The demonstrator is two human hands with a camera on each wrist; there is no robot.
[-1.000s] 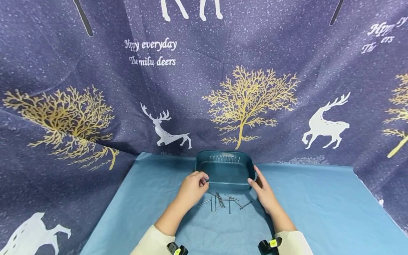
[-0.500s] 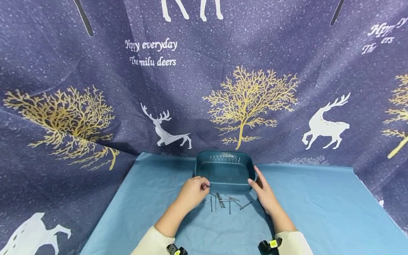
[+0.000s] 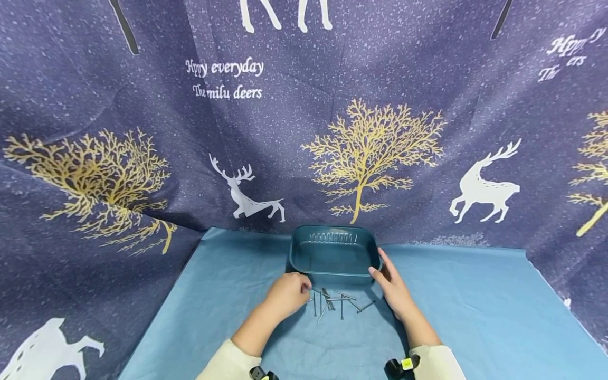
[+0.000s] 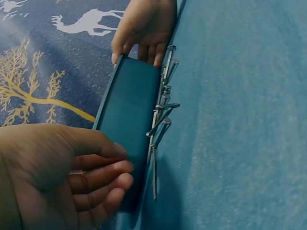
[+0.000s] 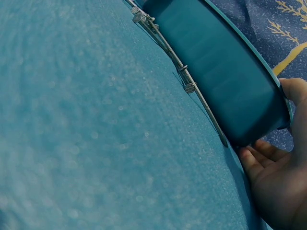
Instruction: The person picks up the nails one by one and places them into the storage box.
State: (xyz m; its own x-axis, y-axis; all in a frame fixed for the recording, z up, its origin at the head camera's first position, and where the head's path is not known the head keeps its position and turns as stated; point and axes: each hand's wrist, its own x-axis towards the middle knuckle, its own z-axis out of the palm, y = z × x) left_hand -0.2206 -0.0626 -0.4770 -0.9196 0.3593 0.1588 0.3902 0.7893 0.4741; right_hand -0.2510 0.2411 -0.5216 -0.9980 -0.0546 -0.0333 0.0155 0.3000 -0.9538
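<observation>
The left edge of the blue cloth slants toward the patterned curtain, and a broad strip of cloth lies between that edge and the left hand. From the head view this hand looks folded in on itself beside the tray's near left corner; the left wrist view opens it up, showing loosely bent fingers with the thumb close to them and nothing visible in their hold. Whether its fingertips touch the leftmost nail cannot be told.

The teal rectangular tray sits upright at the back of the cloth, its far rim just before the curtain. Only the head view shows its floor and ribbed far wall. In front lie loose steel nails, some crossing; the right wrist view adds their round, textured heads.

The right hand grips the tray's right end, thumb at the rim; the right wrist view reveals fingers bent against the lower wall. Beyond it, cloth stretches widely rightward to its slanting edge.
</observation>
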